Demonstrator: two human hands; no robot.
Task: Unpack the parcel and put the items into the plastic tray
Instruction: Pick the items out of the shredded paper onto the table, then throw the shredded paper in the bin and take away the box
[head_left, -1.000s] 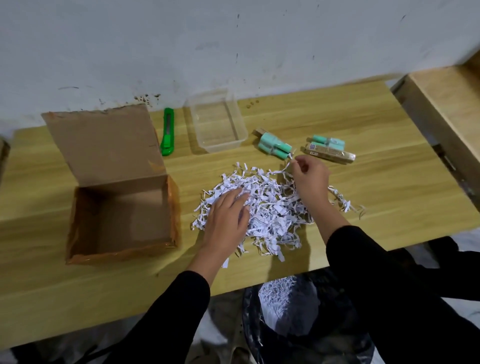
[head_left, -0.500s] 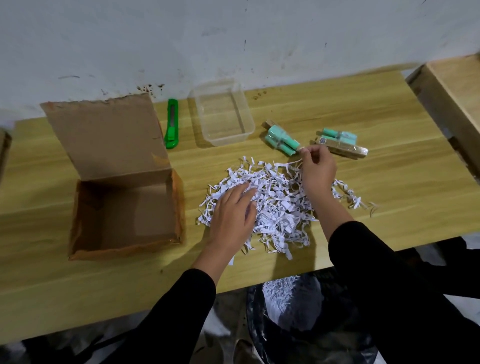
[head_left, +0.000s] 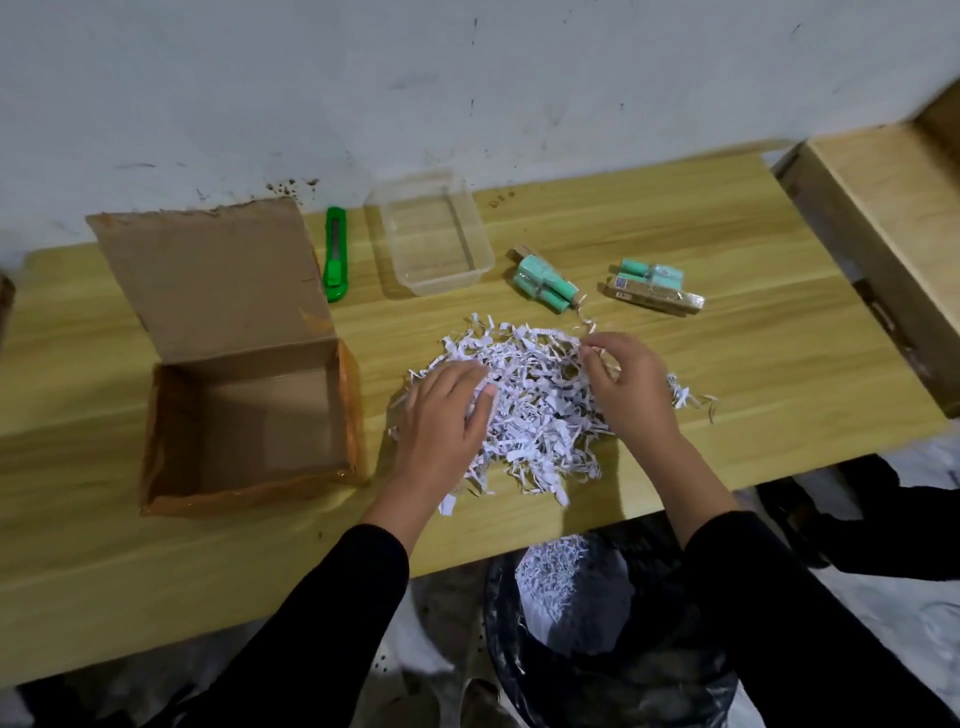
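Raking shreds (head_left: 540, 415) toward the bin (head_left: 649, 691) at six o'clock should expose hidden items; left hand (head_left: 441, 415) lies spread, right hand (head_left: 623, 389) pinches shreds.

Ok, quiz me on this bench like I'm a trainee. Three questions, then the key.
1. How many green bundles lie on the table right of the tray?
2. True or false: the tray already holds an item.
3. The left hand rests on: A the tray, B the shreds, C a bundle.
Key: 1 two. 2 false, it is empty. 3 B.
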